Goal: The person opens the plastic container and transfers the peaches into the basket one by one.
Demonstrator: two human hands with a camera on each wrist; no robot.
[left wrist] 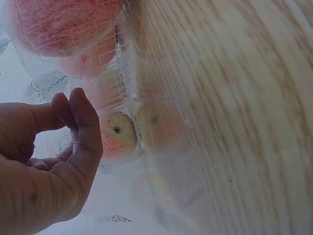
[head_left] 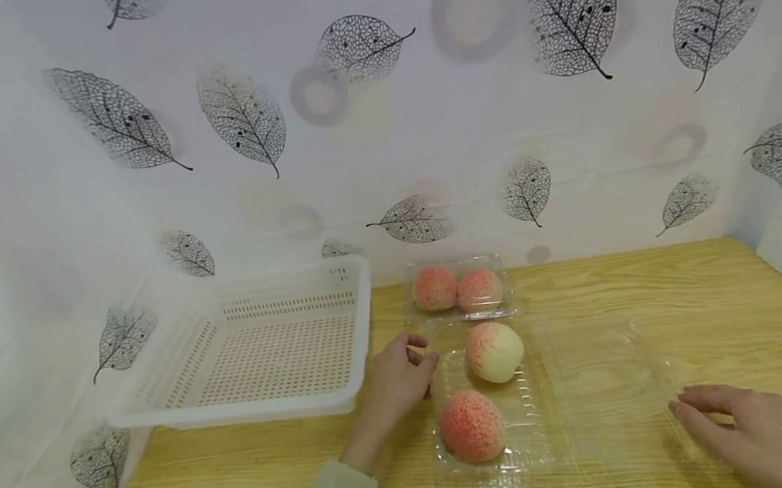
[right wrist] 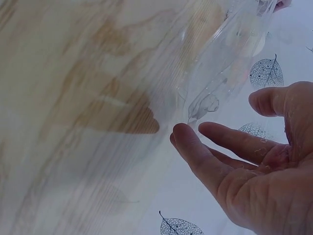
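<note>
A clear plastic clamshell box [head_left: 532, 452] lies opened out, its lid [head_left: 605, 385] flat to the right. Two peaches sit in its base: a red one [head_left: 471, 426] nearer me and a pale yellow-pink one [head_left: 495, 352] behind. My left hand [head_left: 395, 374] is beside the base's left edge; in the left wrist view its fingers [left wrist: 87, 122] are loosely bent, holding nothing visible. At the lid's right edge is my right hand [head_left: 755, 426], fingers [right wrist: 205, 159] loosely extended and thumb apart. Whether those fingertips touch the lid I cannot tell.
Behind the opened box stands a closed clear box [head_left: 460, 314] with two peaches inside. A white perforated plastic basket [head_left: 249, 410] sits at the left on the wooden table [head_left: 245, 485]. A leaf-patterned curtain [head_left: 434, 128] hangs around the back and sides.
</note>
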